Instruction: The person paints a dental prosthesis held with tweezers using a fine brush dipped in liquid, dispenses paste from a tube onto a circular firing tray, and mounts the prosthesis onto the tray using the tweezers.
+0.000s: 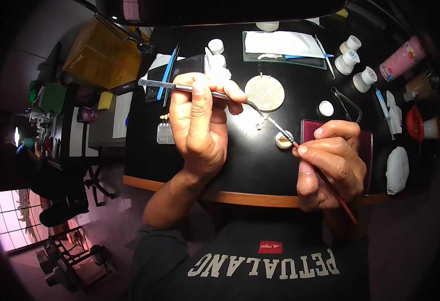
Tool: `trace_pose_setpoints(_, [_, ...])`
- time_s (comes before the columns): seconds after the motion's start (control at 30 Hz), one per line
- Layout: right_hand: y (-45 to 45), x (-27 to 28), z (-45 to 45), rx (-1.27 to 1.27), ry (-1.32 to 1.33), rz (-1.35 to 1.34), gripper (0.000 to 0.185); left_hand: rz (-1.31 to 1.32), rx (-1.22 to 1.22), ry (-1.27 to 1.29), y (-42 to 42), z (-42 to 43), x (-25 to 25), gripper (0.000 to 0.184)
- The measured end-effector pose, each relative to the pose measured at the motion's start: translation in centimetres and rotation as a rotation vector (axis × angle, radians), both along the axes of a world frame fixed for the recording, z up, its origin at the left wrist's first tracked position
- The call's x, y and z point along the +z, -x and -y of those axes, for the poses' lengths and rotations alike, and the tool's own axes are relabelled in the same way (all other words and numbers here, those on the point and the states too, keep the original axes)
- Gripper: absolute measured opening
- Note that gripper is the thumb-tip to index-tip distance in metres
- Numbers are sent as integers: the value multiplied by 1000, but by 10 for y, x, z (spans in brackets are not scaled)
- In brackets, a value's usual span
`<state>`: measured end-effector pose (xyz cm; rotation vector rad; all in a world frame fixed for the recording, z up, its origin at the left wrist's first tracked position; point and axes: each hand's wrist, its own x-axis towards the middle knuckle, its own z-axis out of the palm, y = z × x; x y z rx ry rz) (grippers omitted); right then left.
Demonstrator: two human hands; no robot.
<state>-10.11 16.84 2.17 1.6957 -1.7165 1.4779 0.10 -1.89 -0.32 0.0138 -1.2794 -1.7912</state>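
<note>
My left hand (197, 115) is closed on a slim metal instrument (180, 87), with a flat broad end at left and a curved thin tip at right. At that tip is a small whitish piece (265, 117); whether it is gripped I cannot tell. My right hand (333, 165) pinches a thin brush (325, 181) with a reddish handle. The brush's pale bristles meet or nearly meet the whitish piece. Below the brush stands a small open jar (283, 140). Behind the piece lies a round, pale honeycomb tray (265, 94) with small pegs.
At the back, a glass slab (300, 62) bears white tissue. Several white jars (347, 61) and a pink bottle (403, 57) stand at right, near a blue syringe (383, 106). A dark red case (309, 131) lies beside my right hand. The wooden edge (250, 198) borders the table.
</note>
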Motion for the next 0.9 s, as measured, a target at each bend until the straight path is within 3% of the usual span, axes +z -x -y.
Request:
trace_pose_setpoints(0.47, [-2,-1,1,4,-23,-7,32,-23,-22,32,-1,2,-2,17])
trace_pose_setpoints(0.57, [-2,0,0,13,-2,5,33,-32,-125,-139,0,5,-3,18])
trace_pose_setpoints(0.7, [-3,-1,2,-6,41,10,30,-19,-330,-558,1,20,-17,19])
trace_pose_setpoints(0.9, [-1,-9,6,-35,72,-52,22,12,-388,-702,3,19,-18,27])
